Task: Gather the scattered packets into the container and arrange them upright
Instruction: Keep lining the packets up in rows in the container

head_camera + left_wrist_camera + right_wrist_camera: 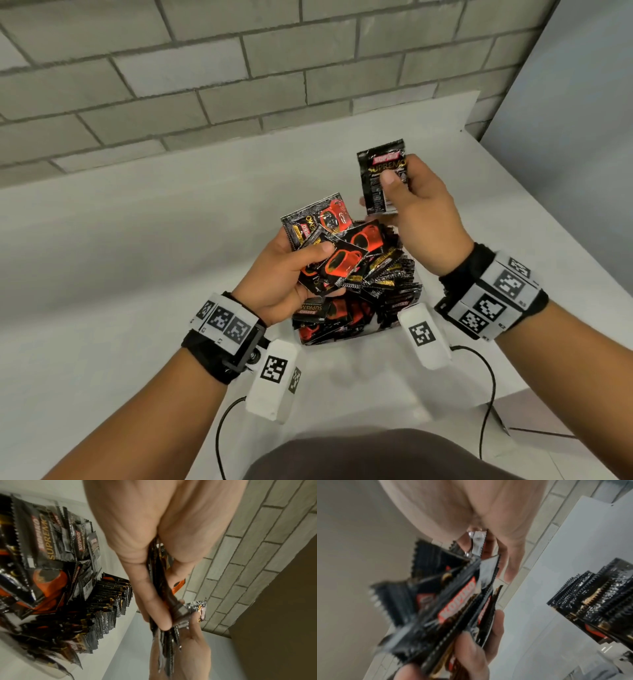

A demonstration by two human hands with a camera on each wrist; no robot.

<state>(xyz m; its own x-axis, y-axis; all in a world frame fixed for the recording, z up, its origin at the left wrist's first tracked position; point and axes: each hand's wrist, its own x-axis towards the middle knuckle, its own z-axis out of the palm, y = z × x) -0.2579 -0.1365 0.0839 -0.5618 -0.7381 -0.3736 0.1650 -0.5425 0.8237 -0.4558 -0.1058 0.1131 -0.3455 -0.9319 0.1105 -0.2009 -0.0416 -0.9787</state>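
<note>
Container point(409, 310) walls hidden — packets point(447, 609) blurred.

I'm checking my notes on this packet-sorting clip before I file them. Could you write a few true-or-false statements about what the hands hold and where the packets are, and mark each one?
1. The right hand holds a single black foil coffee packet upright above the table. True.
2. The left hand is empty. False: it grips a fanned bunch of black-and-red packets.
3. Many packets stand in the clear plastic container. True.
4. The container sits on a wooden floor. False: it sits on a white table.
5. Both wrists wear bands with black-and-white markers. True.
</note>
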